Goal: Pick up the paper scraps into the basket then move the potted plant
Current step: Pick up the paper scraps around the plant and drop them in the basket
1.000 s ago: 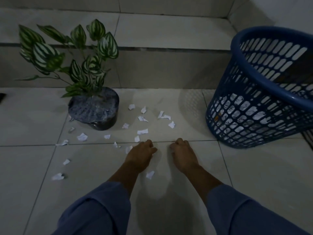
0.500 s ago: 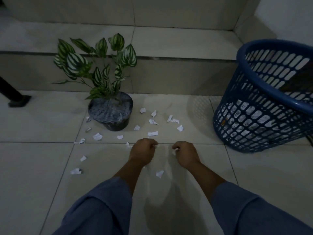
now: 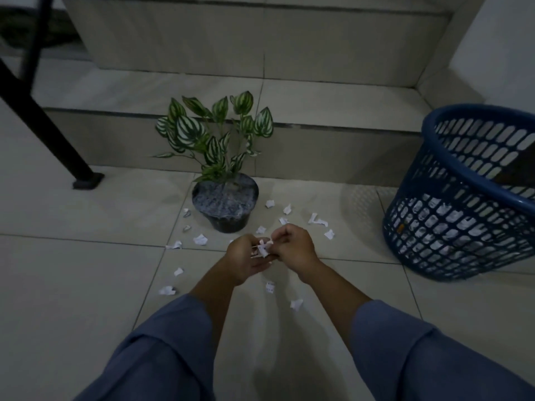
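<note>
centrally, left grip (image 3: 246, 260) and right grip (image 3: 292, 247) holding paper scraps (image 3: 263, 249) between them, basket (image 3: 428, 134) well apart

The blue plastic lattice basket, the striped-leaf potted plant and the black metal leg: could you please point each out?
Blue plastic lattice basket (image 3: 448, 227): head view, lattice side wall.
Striped-leaf potted plant (image 3: 225, 204): head view, dark pot's front.
Black metal leg (image 3: 58, 144): head view, mid-shaft.

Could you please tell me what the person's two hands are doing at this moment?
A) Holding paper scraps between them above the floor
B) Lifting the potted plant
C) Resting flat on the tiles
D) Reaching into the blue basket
A: the left hand and the right hand meet above the floor with white paper scraps held in their fingers, clear of the potted plant and the basket.
</note>
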